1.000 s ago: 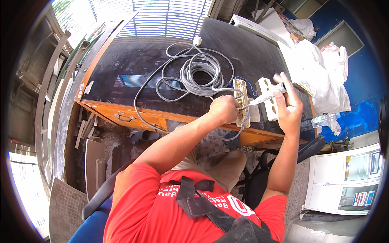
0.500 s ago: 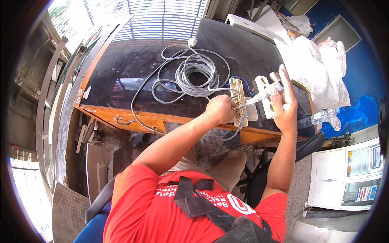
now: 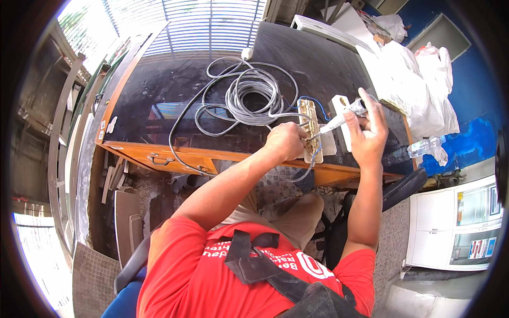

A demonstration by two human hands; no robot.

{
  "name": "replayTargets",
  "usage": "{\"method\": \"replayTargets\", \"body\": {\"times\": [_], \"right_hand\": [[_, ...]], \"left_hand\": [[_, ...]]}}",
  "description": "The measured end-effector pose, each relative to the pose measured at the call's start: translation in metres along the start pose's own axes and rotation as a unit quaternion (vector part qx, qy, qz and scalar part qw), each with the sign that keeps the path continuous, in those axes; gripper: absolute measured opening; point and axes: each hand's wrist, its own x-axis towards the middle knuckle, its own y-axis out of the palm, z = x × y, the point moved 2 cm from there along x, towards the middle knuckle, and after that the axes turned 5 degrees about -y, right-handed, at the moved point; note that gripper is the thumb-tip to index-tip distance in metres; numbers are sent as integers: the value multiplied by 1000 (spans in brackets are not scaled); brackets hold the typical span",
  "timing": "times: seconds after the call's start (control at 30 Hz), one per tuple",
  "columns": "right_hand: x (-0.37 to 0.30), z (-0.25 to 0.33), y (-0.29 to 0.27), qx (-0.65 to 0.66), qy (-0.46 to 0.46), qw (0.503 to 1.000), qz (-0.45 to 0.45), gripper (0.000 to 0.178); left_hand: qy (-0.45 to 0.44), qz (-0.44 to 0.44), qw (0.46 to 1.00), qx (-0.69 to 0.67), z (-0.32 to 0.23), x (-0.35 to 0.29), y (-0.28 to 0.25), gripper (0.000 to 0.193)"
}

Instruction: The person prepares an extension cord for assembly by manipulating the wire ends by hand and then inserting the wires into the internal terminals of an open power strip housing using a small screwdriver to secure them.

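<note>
An opened power strip base (image 3: 307, 117) with brass contact strips lies near the front edge of the dark desk top (image 3: 175, 90). My left hand (image 3: 286, 142) is closed on a thin wire at the strip's near end. My right hand (image 3: 367, 132) grips a slim white-handled tool (image 3: 335, 125), whose tip points at the strip beside my left hand. The strip's white cover (image 3: 338, 104) lies just right of the base, partly behind my right hand. A grey cable coil (image 3: 249, 98) sits behind the strip and runs into it.
A white plug (image 3: 246, 53) lies at the far end of the cable. White plastic bags (image 3: 419, 79) pile at the desk's right. A water bottle (image 3: 424, 146) and a white cabinet (image 3: 456, 222) stand to the right. A drawer handle (image 3: 159, 159) shows under the desk edge.
Both hands stay at the power strip in nearly the same place. The tool tip remains at the strip's near end; only the view shifts slightly.
</note>
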Motion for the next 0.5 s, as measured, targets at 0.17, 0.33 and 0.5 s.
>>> {"method": "replayTargets", "body": {"times": [0.17,0.33,0.5], "right_hand": [[-9,-14,5,83,30,996,3,53],[0,-15,0,-122,-102,987,-39,52],[1,-4,-5,65,63,996,18,47]], "left_hand": [[-2,7,1000,3,0,1,-1,29],[7,3,1000,11,-1,2,0,28],[-7,11,1000,-3,-1,0,-2,29]]}}
